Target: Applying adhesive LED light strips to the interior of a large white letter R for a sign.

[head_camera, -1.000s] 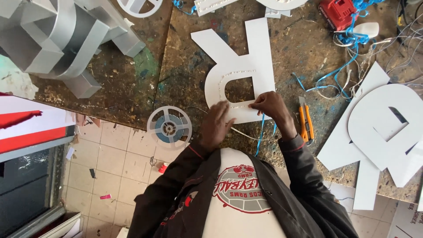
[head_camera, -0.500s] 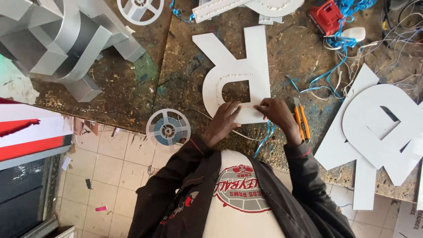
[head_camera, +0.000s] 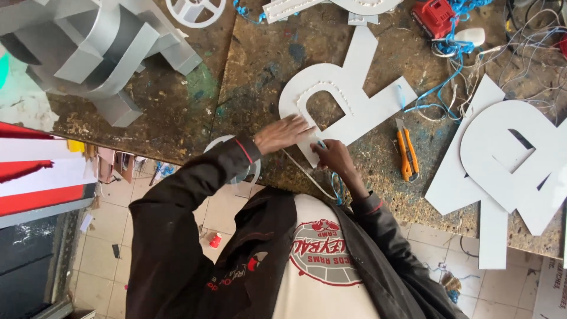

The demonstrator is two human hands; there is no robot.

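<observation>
Left hand (head_camera: 284, 133) lies flat, fingers spread, on a thin, stiff, light white letter cutout (head_camera: 348, 94); right hand (head_camera: 332, 157) pinches its lower edge.

The white letter cutout (head_camera: 348, 97) has turned slantwise; the left hand (head_camera: 283, 133) now lies flat.

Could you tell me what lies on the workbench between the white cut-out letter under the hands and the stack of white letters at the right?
In the head view, an orange-handled utility knife lies there on the paint-stained bench, with loose blue wire above it.
</observation>
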